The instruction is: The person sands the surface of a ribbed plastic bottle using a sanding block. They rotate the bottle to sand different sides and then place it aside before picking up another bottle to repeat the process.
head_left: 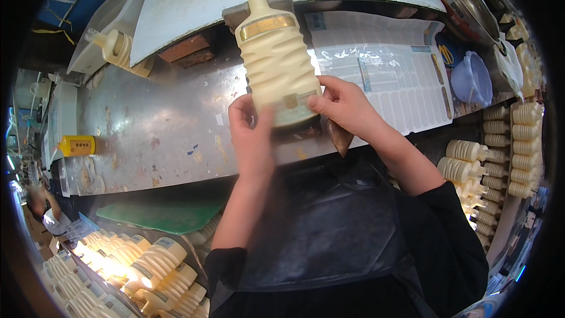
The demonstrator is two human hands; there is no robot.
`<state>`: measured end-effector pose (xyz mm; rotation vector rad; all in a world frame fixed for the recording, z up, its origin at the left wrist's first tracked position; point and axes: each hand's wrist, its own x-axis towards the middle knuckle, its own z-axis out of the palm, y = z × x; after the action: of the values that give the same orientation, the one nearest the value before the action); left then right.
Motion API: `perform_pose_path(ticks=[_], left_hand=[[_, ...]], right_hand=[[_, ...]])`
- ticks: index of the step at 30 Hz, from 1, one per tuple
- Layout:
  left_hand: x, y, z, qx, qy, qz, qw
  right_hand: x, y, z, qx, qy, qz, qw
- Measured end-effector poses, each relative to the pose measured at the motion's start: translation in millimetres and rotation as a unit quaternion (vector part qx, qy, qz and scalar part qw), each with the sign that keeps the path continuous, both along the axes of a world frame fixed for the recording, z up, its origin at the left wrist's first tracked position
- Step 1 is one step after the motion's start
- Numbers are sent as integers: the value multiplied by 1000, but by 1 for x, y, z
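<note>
A cream bottle (279, 62) with wavy ribbed sides lies with its clear neck pointing away from me. Gold trim crosses its shoulder, and a label strip (291, 101) runs near its base. Behind the shoulder shows a worn grey-brown block (232, 16). My right hand (347, 106) grips the lower right side, its thumb pressed on the end of the label strip. At the lower left side, my left hand (252, 132) is closed on the bottle, its thumb smeared by motion over the front. The fingers behind the bottle are hidden.
Label sheets (400, 76) cover the right of the metal table (170, 135). A similar bottle (120, 50) lies at far left, near a yellow container (77, 145). A lilac bucket (472, 79) stands right. Stacked bottles flank me at lower left (156, 262) and right (465, 168). Another person (50, 209) is far left.
</note>
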<state>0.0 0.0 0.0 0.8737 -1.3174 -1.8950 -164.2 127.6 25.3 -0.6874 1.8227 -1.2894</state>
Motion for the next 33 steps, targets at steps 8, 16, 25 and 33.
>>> perform_pose_path(ticks=[8, 16, 25, 33], left_hand=[[-4, 9, 1, 16, 12, 3, 1000], [-3, 8, 1, 14, 18, -1, 1000], [0, 3, -4, 24, 32, -2, 999], [7, 2, -3, 51, 80, -25, 995]], right_hand=[[-4, 6, 2, -11, -37, 0, 999], [-2, 5, -2, -21, -34, 1, 999], [-4, 5, 9, -26, -90, 8, 996], [2, 9, -10, -92, -53, 13, 994]])
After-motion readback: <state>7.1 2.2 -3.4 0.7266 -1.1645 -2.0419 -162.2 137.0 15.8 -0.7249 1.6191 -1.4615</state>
